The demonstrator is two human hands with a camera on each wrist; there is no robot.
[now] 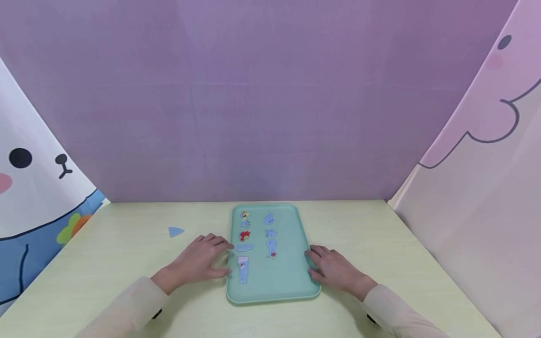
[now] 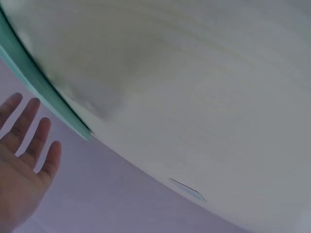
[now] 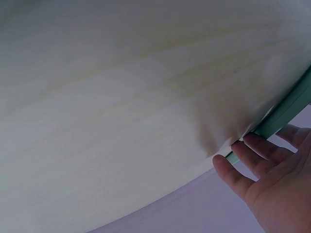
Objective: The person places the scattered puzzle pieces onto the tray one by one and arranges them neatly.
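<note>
A mint-green tray (image 1: 291, 277) lies on the table, bearing several small puzzle pieces in two columns. My left hand (image 1: 198, 260) is at the tray's left edge, fingers spread and loosely bent, holding nothing. In the left wrist view, its fingers (image 2: 34, 128) look apart from the rim. Against the right rim, my right hand (image 1: 338, 270) rests its fingertips, without curling round it; the right wrist view shows these fingers (image 3: 257, 155) beside the tray's side. Nearest the left hand are a pale blue piece (image 1: 244, 248) and a long blue piece (image 1: 243, 272).
One blue piece (image 1: 175, 231) lies on the table (image 1: 139, 253), left of the tray. Also on the tray are a red piece (image 1: 244, 235) and a blue piece with a red tip (image 1: 271, 248). A purple backdrop (image 1: 270, 103) rises behind the table, with printed cloths at both sides.
</note>
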